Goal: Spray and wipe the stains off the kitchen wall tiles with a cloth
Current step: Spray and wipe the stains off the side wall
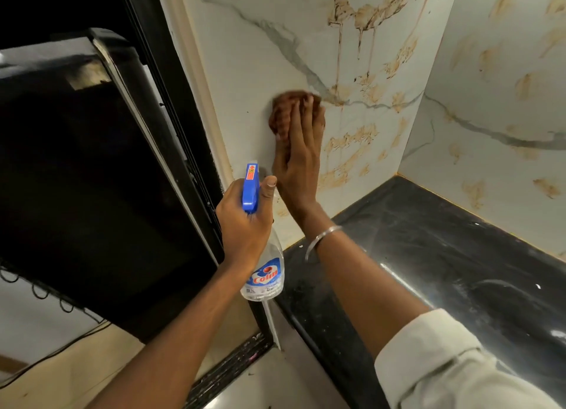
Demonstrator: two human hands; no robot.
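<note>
Here the right hand (298,163), fingers straight, presses a brown cloth (282,116) flat against the stained wall tiles (245,71), while the left hand (245,224) grips the spray bottle (266,275)

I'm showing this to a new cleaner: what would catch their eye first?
The brown stains running in drips down the white marbled wall tiles, thickest up near the corner, strike first. Below and left of them the right hand presses a brown cloth flat on the tile. Just beneath it the left hand grips a blue-topped spray bottle.
</note>
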